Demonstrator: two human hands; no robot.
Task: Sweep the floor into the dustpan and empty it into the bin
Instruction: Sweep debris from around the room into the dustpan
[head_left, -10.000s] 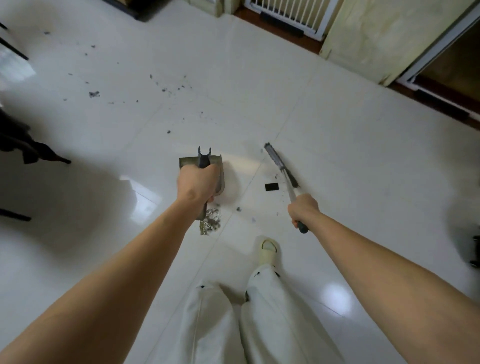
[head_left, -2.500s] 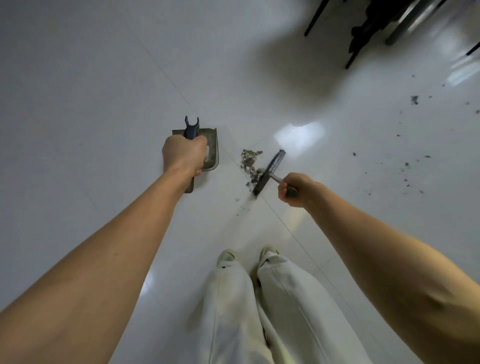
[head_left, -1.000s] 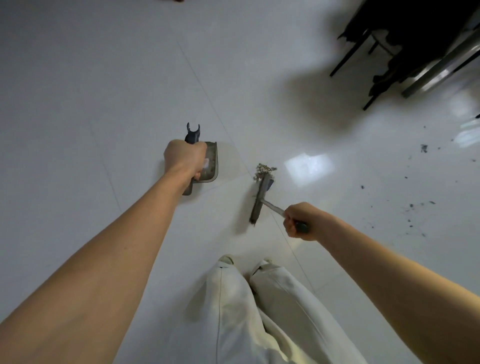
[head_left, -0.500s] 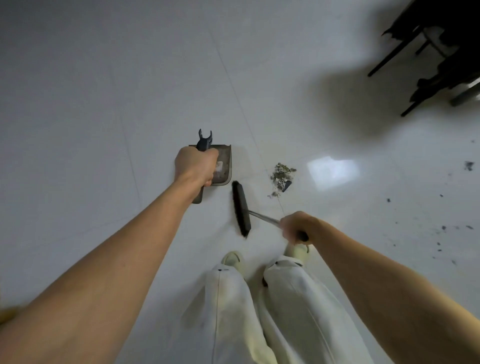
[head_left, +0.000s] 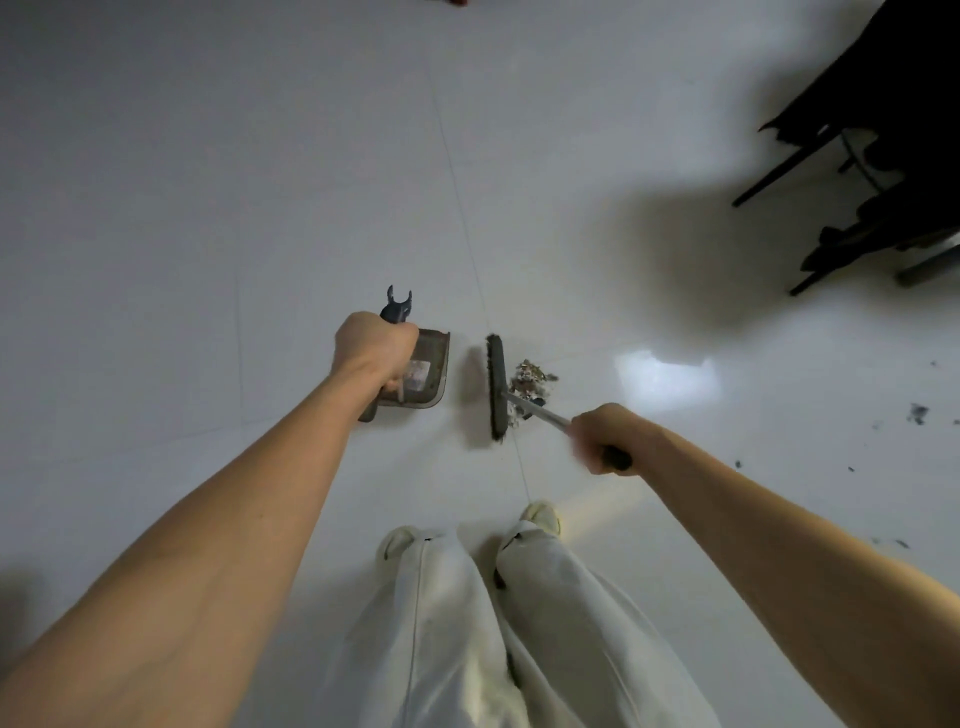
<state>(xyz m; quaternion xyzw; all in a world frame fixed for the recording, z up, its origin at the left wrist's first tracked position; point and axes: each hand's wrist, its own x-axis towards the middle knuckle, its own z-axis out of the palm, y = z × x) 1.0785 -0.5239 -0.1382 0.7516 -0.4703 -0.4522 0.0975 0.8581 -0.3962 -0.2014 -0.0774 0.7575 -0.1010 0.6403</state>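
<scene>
One grey dustpan (head_left: 432, 371), pale label inside, unreadable, gripped by its forked dark handle in the left hand (head_left: 375, 347). One dark brush (head_left: 496, 385), metal-shafted, clenched in the right hand (head_left: 602, 439), head between pan and one debris heap (head_left: 530, 379). White tiled floor (head_left: 208, 182); scattered dark specks (head_left: 917, 413) at right.
</scene>
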